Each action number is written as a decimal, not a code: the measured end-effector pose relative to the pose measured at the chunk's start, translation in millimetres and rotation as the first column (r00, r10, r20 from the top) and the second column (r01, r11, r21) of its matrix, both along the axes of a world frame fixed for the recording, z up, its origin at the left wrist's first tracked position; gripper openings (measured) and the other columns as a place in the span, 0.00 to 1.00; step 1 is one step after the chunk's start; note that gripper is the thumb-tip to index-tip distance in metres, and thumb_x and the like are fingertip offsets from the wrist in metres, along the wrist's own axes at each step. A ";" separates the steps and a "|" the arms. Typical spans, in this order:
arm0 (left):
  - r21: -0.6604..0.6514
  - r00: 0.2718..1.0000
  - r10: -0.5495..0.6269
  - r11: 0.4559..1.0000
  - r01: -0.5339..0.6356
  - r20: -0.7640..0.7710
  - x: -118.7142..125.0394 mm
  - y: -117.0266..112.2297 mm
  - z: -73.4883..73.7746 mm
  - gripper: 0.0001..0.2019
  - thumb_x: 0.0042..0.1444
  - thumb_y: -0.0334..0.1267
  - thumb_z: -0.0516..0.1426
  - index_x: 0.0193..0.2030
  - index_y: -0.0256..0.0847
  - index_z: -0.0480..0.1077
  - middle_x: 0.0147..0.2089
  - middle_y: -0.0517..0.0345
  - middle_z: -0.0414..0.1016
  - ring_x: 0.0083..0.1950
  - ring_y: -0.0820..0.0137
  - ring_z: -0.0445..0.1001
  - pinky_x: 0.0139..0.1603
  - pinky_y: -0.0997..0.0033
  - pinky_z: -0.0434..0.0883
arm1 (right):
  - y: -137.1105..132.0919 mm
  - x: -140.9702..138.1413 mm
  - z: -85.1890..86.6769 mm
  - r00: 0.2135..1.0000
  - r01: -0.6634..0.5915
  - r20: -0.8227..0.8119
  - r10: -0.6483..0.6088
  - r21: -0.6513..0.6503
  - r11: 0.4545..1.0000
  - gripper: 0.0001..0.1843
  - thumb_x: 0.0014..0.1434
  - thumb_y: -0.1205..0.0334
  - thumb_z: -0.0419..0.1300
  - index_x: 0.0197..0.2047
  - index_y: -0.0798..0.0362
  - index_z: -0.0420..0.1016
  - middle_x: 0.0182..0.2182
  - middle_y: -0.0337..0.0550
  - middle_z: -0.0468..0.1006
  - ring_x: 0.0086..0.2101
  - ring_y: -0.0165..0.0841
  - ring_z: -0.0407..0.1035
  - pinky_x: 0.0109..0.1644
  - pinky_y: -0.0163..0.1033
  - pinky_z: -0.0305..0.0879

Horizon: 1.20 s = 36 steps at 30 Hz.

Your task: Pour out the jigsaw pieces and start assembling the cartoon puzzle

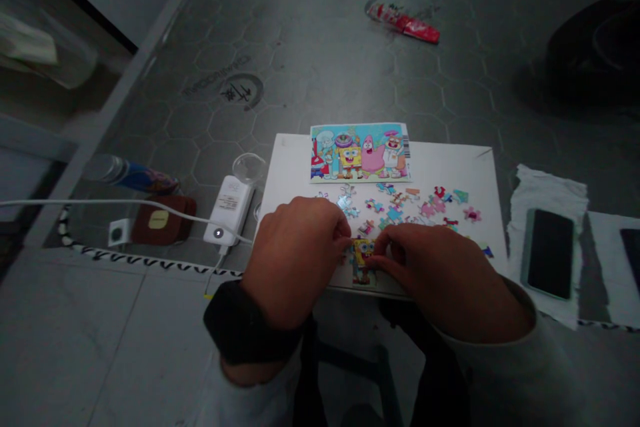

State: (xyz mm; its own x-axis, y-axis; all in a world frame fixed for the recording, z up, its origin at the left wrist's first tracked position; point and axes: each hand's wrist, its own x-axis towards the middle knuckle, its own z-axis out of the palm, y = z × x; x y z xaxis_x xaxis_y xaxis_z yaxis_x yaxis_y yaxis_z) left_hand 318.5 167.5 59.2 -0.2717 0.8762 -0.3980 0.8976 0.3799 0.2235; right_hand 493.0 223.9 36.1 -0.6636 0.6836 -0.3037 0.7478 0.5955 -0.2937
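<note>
A small joined section of jigsaw puzzle (363, 255), with a yellow cartoon figure, lies at the near edge of the white board (453, 167). My left hand (303, 250), wearing a black wristband, is closed at the section's upper left; whatever its fingertips hold is hidden. From the other side, my right hand (443, 270) pinches the section's right edge between thumb and finger. Loose puzzle pieces (393, 213) are scattered just beyond both hands, some partly covered by them. Behind these lies the picture card (360, 153), showing several cartoon characters.
A white power bank (229, 210) with a cable (125, 202) sits left of the board, near a brown case (164, 220) and a bottle (135, 173). At right, a phone (550, 253) rests on white tissue (525, 193). A red wrapper (405, 22) lies farther off on the patterned mat.
</note>
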 end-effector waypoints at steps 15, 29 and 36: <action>0.031 1.000 0.000 1.000 0.000 -0.022 2.3 -0.4 1.3 0.03 0.55 0.45 0.65 0.32 0.54 0.81 0.35 0.61 0.83 0.37 0.60 0.78 0.34 0.65 0.64 | 6.5 11.9 10.8 0.998 0.019 -0.061 -0.019 -0.012 1.000 0.06 0.60 0.51 0.66 0.34 0.42 0.79 0.27 0.33 0.80 0.27 0.33 0.71 0.31 0.38 0.53; 0.082 0.981 0.139 0.988 -0.128 -0.138 -13.9 -5.1 18.8 0.15 0.63 0.51 0.55 0.42 0.50 0.82 0.40 0.56 0.84 0.40 0.57 0.78 0.38 0.61 0.67 | 58.4 80.7 11.5 0.924 0.372 0.060 -0.377 0.078 0.925 0.20 0.59 0.38 0.60 0.38 0.44 0.81 0.28 0.42 0.80 0.28 0.40 0.73 0.29 0.41 0.57; 0.119 0.977 0.168 0.981 -0.152 -0.134 -20.6 -8.5 18.6 0.16 0.63 0.54 0.55 0.41 0.51 0.82 0.39 0.56 0.84 0.38 0.59 0.77 0.38 0.62 0.68 | 64.8 95.5 12.0 0.914 0.406 -0.020 -0.406 0.098 0.909 0.24 0.58 0.35 0.58 0.36 0.47 0.80 0.28 0.46 0.80 0.26 0.40 0.71 0.28 0.42 0.57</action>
